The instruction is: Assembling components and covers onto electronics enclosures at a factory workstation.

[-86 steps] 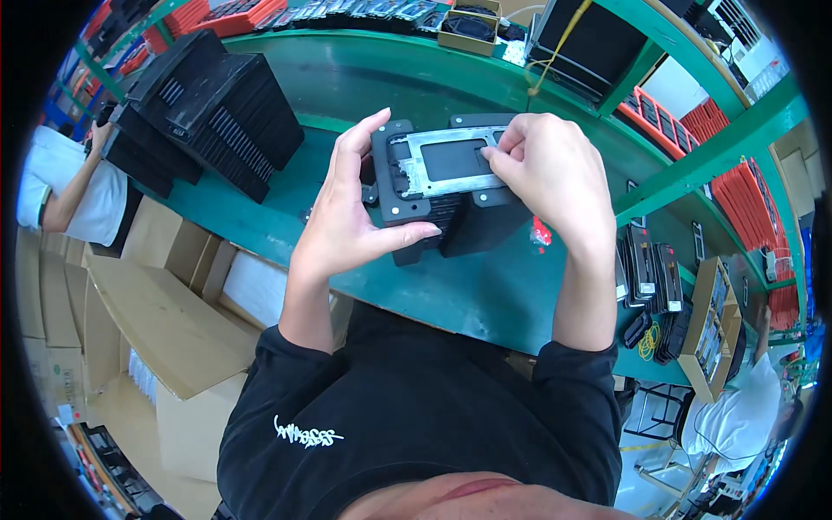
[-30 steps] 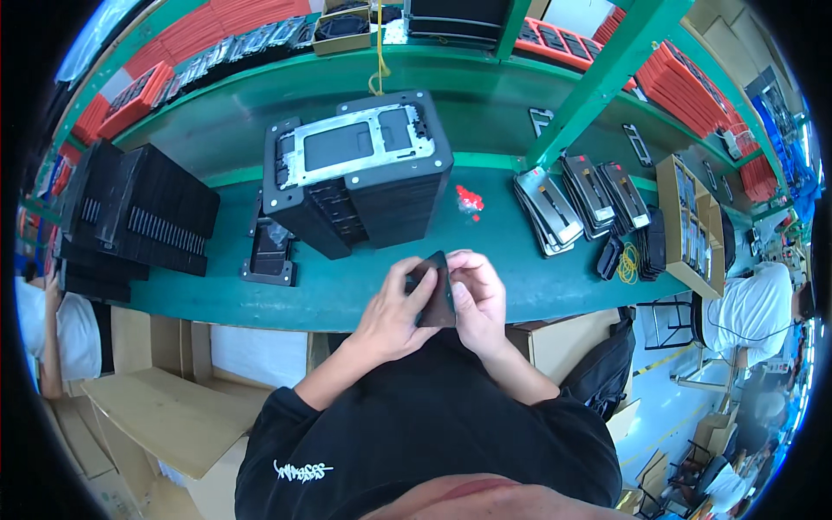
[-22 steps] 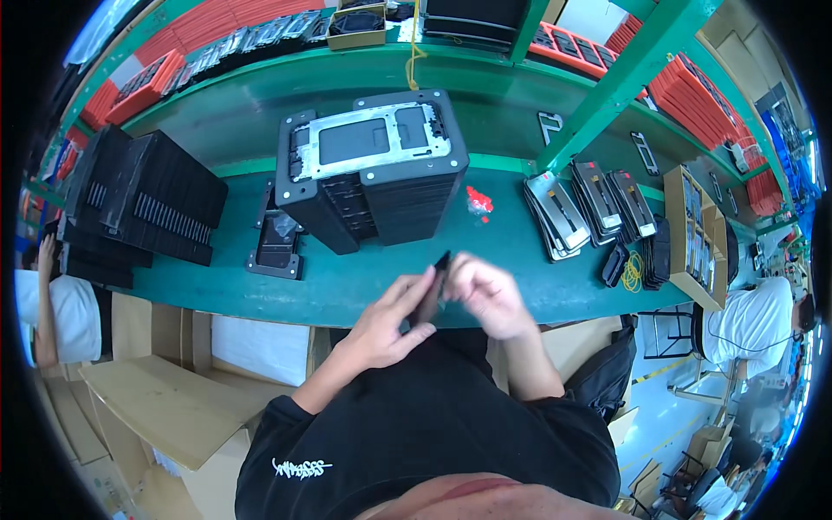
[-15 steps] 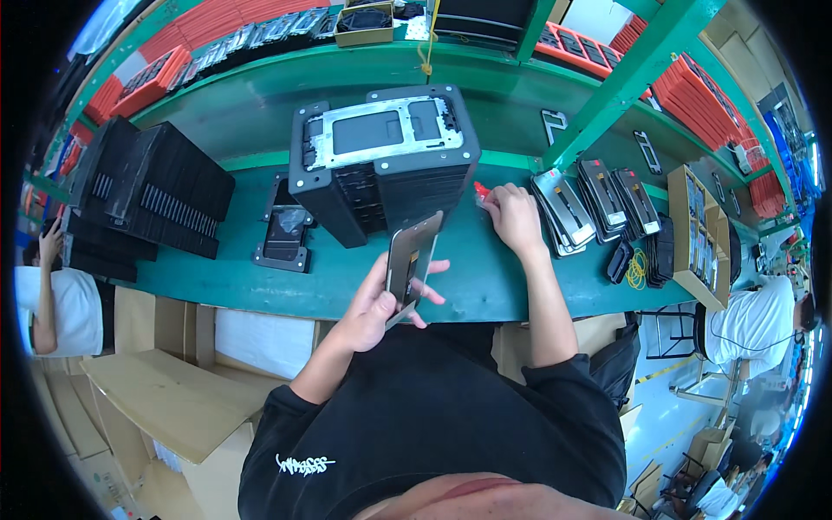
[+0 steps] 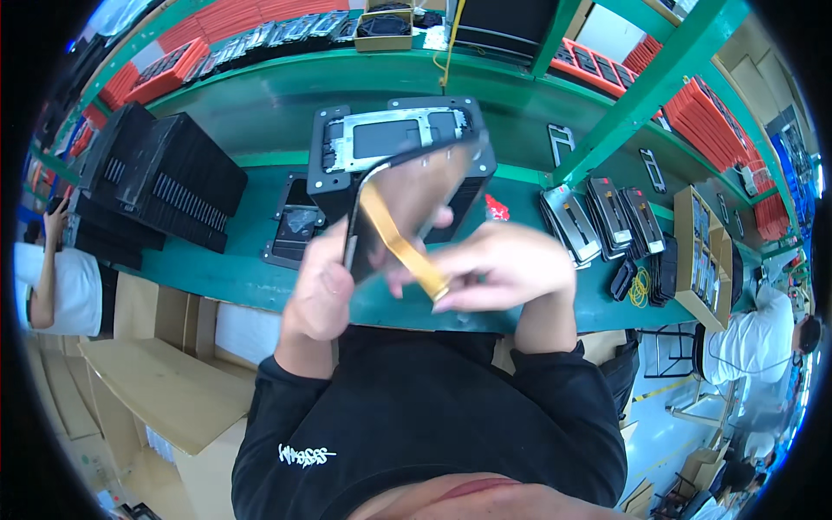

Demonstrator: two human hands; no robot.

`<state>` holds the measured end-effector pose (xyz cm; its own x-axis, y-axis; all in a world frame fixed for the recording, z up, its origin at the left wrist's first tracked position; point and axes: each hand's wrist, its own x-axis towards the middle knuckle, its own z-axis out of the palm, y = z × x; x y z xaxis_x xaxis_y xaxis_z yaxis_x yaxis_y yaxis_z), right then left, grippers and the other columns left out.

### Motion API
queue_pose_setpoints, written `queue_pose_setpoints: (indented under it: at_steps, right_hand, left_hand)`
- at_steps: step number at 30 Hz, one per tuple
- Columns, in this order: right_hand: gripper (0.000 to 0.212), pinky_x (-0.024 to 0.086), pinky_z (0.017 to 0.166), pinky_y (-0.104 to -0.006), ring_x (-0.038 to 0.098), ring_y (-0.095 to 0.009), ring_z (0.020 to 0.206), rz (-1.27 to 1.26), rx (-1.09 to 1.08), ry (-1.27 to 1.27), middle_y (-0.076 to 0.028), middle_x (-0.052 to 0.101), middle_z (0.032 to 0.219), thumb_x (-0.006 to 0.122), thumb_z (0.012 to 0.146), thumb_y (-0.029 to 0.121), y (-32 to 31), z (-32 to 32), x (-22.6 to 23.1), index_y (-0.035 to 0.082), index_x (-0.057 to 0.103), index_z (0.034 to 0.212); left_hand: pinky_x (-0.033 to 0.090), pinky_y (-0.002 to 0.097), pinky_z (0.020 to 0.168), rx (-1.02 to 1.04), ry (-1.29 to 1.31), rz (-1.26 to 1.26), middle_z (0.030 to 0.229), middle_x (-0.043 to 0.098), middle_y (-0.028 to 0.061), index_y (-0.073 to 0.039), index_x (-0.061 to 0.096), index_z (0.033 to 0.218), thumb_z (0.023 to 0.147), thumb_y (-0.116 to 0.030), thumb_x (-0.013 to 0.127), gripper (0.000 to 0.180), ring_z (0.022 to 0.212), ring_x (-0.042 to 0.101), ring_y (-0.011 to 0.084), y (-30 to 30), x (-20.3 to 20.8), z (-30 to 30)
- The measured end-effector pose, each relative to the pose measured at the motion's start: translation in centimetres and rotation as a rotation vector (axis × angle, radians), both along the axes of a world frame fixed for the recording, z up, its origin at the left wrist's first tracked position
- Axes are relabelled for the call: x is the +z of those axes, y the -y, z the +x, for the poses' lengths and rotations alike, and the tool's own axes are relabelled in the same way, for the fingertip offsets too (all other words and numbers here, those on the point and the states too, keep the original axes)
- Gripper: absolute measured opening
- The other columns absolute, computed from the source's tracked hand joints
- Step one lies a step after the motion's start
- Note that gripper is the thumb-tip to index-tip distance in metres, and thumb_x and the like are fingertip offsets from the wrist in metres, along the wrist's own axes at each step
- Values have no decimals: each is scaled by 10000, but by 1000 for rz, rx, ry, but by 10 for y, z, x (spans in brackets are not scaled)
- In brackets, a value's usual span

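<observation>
A thin, glossy phone screen panel (image 5: 433, 178) stands tilted in my left hand (image 5: 319, 295), its dark edge held between thumb and fingers. From its brown, mirror-like back a gold flex cable (image 5: 390, 236) hangs out. My right hand (image 5: 511, 260), slightly blurred, pinches the loose end of that cable between thumb and fingertips. Just behind the panel, a stack of black trays (image 5: 330, 180) carries a silver phone frame (image 5: 348, 156) on top. On the green bench behind my right hand lies a small red piece (image 5: 497, 208), too small to name.
Several stacked panels (image 5: 572, 225) lie right of my hand, with a yellow cord (image 5: 639, 279) and a cardboard box (image 5: 693, 295) beyond. Tall black tray stacks (image 5: 186, 191) stand left. A green post (image 5: 646, 82) rises at right. Open cartons (image 5: 165, 373) sit below the bench. Co-workers appear at both sides.
My right hand has left the red piece on the bench and come to the panel, taking the flex cable's end. The panel is raised and turned, with the cable now swung outward.
</observation>
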<state>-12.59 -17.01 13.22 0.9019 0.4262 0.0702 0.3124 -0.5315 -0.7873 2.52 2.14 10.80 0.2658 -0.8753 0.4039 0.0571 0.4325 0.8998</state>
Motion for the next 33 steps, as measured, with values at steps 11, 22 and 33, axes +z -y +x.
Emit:
queue_pose_setpoints:
  at_steps: [11, 22, 33]
  right_hand:
    - [299, 487, 754, -224, 647, -97, 875, 343, -1151, 593, -53, 752, 996, 573, 1073, 222, 55, 12, -1, 8, 718, 1222]
    - [580, 423, 1083, -370, 507, -271, 1327, 421, -1001, 227, -208, 461, 1552, 509, 1092, 350, 62, 23, -20, 56, 400, 1579]
    - [777, 331, 1153, -367, 419, -271, 1380, 338, -888, 178, -219, 185, 1697, 487, 1045, 282, 57, 30, -25, 58, 89, 1674]
  left_hand:
    - [428, 385, 1065, 407, 955, 182, 1279, 664, 89, -111, 466, 1565, 836, -339, 806, 837, 1127, 586, 228, 58, 63, 85]
    - [352, 495, 1165, 360, 1117, 183, 1247, 686, 120, -193, 484, 1557, 792, -416, 863, 882, 1204, 603, 295, 83, 60, 82]
    - [166, 592, 1255, 360, 1070, 224, 1278, 704, 91, -130, 451, 1570, 711, -345, 896, 991, 1263, 622, 332, 71, 57, 85]
